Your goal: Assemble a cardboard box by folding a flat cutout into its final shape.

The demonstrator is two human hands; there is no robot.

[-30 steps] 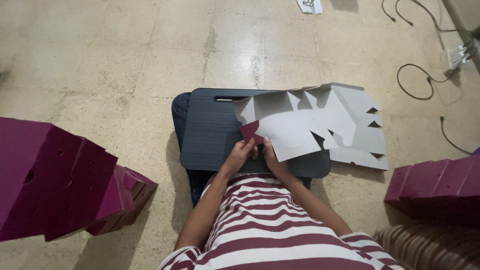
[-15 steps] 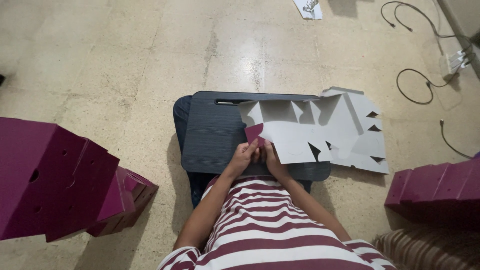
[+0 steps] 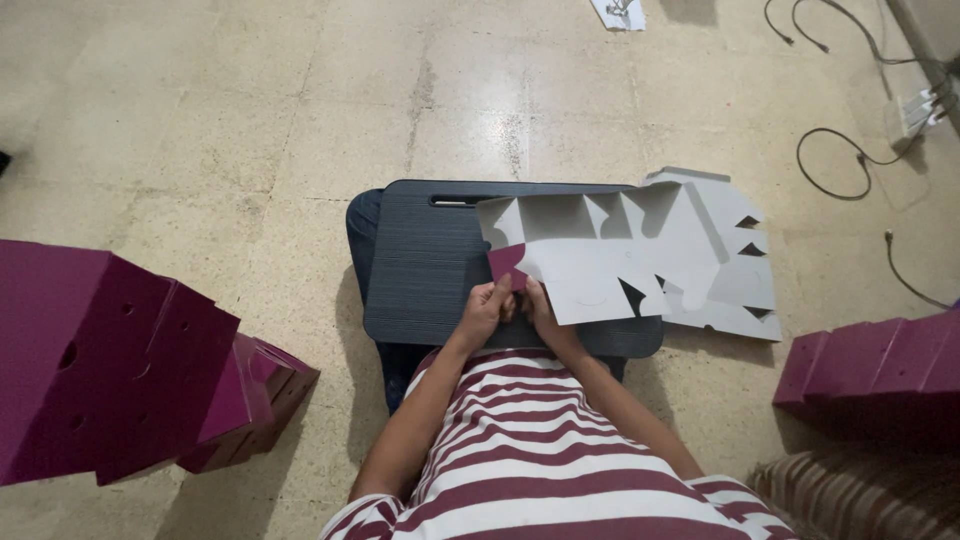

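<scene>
Both my left hand (image 3: 487,310) and right hand (image 3: 537,303) keep a tight grip on the grey cardboard blank's (image 3: 640,262) folded maroon corner over the dark lap worktop (image 3: 425,270).

A flat die-cut cardboard box blank (image 3: 640,260), grey on its upper face, is spread over the right part of a dark lap tray (image 3: 430,280) that rests on the seated person's knees. A maroon corner flap (image 3: 505,262) of the blank is folded up at its near left edge, and it is pinched from both sides by the left hand (image 3: 484,310) and the right hand (image 3: 537,303), which are pressed close together. Folded maroon boxes (image 3: 110,365) are stacked on the tiled floor (image 3: 250,120) at the left, and more maroon boxes (image 3: 880,370) lie at the right. Black cables (image 3: 835,160) and a white power strip (image 3: 915,108) are seen at the upper right.
</scene>
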